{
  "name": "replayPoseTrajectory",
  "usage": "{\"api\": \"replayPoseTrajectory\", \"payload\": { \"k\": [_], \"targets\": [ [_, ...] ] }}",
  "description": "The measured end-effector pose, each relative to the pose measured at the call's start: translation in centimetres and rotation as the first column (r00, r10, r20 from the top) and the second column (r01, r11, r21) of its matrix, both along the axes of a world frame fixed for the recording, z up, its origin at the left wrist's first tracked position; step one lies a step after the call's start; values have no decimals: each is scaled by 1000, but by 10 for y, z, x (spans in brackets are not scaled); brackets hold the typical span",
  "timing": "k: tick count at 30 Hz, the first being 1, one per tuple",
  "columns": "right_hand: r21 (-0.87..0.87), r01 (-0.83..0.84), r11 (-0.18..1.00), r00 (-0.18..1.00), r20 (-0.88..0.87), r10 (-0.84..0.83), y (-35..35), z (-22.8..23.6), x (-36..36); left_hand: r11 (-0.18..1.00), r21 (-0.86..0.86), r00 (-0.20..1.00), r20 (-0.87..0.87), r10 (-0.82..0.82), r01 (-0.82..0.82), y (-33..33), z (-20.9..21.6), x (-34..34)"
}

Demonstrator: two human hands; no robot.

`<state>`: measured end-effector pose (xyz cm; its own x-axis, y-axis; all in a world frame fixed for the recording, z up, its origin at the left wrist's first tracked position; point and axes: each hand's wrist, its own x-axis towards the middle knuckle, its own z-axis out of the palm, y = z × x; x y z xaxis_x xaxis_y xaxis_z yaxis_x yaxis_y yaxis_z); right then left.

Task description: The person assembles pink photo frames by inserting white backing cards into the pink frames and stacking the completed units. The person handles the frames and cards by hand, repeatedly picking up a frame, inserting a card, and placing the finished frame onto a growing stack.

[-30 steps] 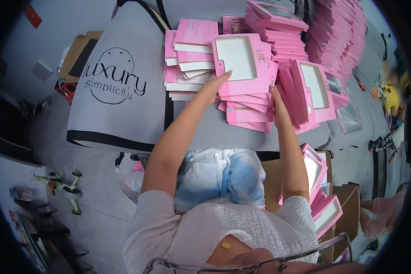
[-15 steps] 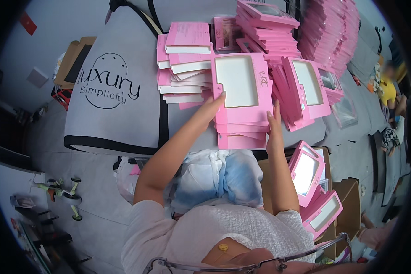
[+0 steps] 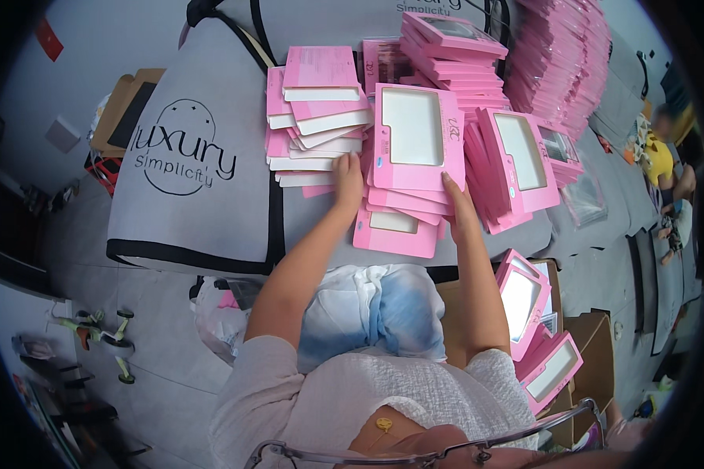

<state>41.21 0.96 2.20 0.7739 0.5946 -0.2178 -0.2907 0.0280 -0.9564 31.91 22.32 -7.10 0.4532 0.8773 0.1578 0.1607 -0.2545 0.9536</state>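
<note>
A pile of pink window boxes (image 3: 417,177) lies on the grey sofa in front of me, its top box facing up with a pale window. My right hand (image 3: 460,209) grips the right edge of this pile, thumb on top and fingers underneath. To the left is a loose stack of pink boxes with white edges (image 3: 321,125). My left hand (image 3: 350,184) is at that stack's lower right side, fingers bent together; whatever they may hold is hidden. Near the sofa's front edge, the lowest pink window box (image 3: 395,239) sticks out askew from under the pile.
More pink window boxes (image 3: 516,168) lean in a row at the right, behind them a tall stack (image 3: 454,66) and plastic-wrapped bundles (image 3: 559,70). A cardboard carton (image 3: 590,363) with pink boxes stands at my right. Another person (image 3: 680,187) is at the far right.
My left hand has left the window-box pile and moved left to the white-edged stack. My right hand has shifted onto the pile's edge. The lowest box now juts out to the left.
</note>
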Motion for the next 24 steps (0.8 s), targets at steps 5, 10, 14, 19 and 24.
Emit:
{"api": "replayPoseTrajectory", "payload": {
  "k": [5, 10, 14, 19, 24],
  "targets": [
    [42, -56, 998, 997, -42, 58, 6, 0, 3, 988, -154, 976, 215, 21, 12, -9, -37, 12],
    [62, -23, 998, 998, -64, 27, 16, -7, 19, 874, -401, 944, 286, -166, 275, 16, -37, 27],
    [29, -32, 999, 988, -149, 36, 16, -1, 18, 850, -449, 933, 339, -122, 275, -7, 2, 17],
    [-12, 39, 999, 987, -153, -40, 5, 6, -5, 917, -351, 958, 273, -92, 188, -41, -3, -19],
    [40, 55, 998, 993, -106, -50, -10, 14, -23, 861, -483, 941, 338, 16, 159, -92, 6, -54]
  ]
}}
